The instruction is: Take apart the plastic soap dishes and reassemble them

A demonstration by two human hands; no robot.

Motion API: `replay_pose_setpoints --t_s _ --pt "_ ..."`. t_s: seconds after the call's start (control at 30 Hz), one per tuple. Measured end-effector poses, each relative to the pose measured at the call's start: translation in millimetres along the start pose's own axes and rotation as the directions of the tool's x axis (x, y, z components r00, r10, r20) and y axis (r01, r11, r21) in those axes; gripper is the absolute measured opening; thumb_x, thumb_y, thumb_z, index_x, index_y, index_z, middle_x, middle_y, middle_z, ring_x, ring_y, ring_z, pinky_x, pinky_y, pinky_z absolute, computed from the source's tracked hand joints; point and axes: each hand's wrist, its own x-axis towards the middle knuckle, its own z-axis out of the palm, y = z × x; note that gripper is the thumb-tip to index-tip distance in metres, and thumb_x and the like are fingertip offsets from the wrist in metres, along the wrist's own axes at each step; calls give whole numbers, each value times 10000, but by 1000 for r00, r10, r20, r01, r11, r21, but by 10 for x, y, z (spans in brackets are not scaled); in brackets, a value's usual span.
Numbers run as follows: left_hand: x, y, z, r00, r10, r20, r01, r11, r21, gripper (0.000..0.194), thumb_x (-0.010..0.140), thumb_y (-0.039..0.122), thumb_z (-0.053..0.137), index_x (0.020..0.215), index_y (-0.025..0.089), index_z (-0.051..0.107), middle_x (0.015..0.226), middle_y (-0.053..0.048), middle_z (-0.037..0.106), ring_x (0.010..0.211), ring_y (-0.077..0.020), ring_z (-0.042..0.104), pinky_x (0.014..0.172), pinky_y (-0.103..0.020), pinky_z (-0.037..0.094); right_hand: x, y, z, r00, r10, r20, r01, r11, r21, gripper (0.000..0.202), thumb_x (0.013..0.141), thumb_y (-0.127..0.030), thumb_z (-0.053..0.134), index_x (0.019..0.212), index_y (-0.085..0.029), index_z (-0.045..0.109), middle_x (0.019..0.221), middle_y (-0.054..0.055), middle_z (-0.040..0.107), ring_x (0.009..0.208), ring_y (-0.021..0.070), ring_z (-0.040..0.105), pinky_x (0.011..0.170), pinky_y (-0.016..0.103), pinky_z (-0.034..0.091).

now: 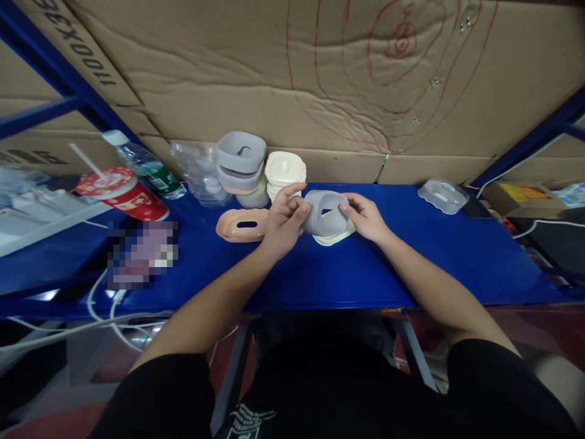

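A grey plastic shell (322, 228) with an oblong slot is held up and tilted between both hands over the blue table. My left hand (282, 222) pinches its left edge between thumb and fingers, with the index finger raised. On the opposite edge, my right hand (365, 217) grips it with thumb and fingertips. Just below the shell lies a cream plastic piece (334, 239), partly hidden by it. Left of it sits a peach slotted tray (227, 230), partly covered by my left hand. Behind stand a stack of grey shells (241, 160) and a stack of cream pieces (285, 168).
Clear plastic pieces (203, 182) stand left of the stacks. A red cup with a straw (132, 194) and a water bottle (153, 172) are farther left. A translucent tray (443, 196) lies at right. Cardboard (219, 67) backs the blue table (457, 256).
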Motion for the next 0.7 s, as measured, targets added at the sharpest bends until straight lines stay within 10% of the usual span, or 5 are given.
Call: replay_pose_setpoints --t_s 0.17,0.47,0.7 --pt "-43 -44 -5 988 -129 90 102 962 252 489 1075 558 564 1435 228 549 780 24 643 518 -115 600 518 -261 477 92 160 -128 980 79 -182 -84 996 -23 651 953 -816 585 1216 -243 749 1186 110 818 990 282 782 865 431 642" --pt "9 -48 3 850 -518 95 145 402 904 530 1082 559 525 1433 167 592 1043 -114 809 1055 -329 779 901 -424 563 120 418 -69 993 107 -57 -121 903 -412 379 1019 -523 573 1034 -230 814 1071 105 795 1066 293 732 997 448 578" --pt "23 -64 12 808 -571 145 60 324 944 560 1096 597 457 1423 169 610 1157 -158 805 1099 -356 778 903 -431 567 159 467 -121 982 156 107 -81 860 -504 349 1058 -429 526 1148 -231 799 1121 98 809 1088 289 746 1000 418 565"
